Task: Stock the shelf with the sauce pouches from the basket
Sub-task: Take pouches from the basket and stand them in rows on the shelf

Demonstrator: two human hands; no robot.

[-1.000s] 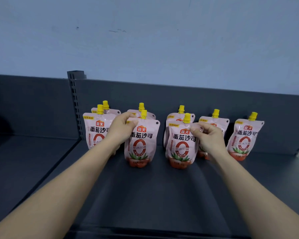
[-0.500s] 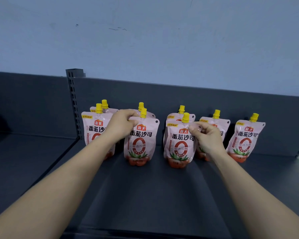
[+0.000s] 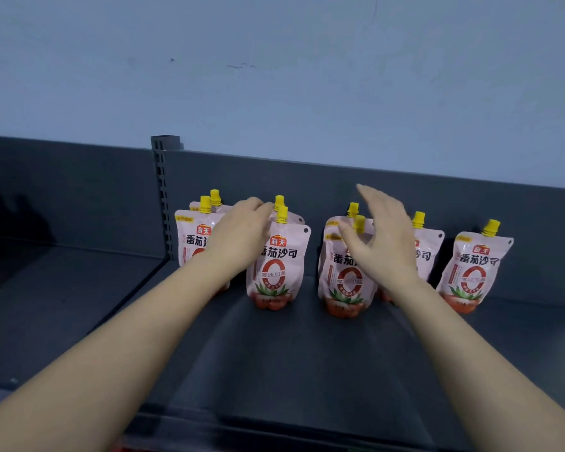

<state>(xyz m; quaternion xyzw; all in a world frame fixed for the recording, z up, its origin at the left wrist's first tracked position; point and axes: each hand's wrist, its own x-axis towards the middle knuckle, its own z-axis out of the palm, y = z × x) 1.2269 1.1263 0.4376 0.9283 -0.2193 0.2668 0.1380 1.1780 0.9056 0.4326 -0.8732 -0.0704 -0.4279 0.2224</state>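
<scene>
Several pink sauce pouches with yellow caps stand upright in a row along the back of the dark grey shelf (image 3: 274,353), some two deep. My left hand (image 3: 238,236) lies with stretched fingers against the top left of the second front pouch (image 3: 276,275), fingertips by the yellow caps. My right hand (image 3: 382,236) hovers open with spread fingers just in front of the third front pouch (image 3: 346,285), which stands by itself. A single pouch (image 3: 473,272) stands at the far right, and the leftmost pouch (image 3: 190,243) stands beside the post. The basket is not in view.
A slotted upright post (image 3: 162,197) splits the shelf's back panel (image 3: 307,181). A neighbouring shelf bay (image 3: 62,305) lies to the left. The pale blue wall (image 3: 274,76) rises behind. The shelf's front lip (image 3: 274,429) runs below my forearms.
My right hand has let go of the third front pouch and lifted with fingers spread. My left hand's fingers have loosened and straightened on the second pouch. The pouches stay upright.
</scene>
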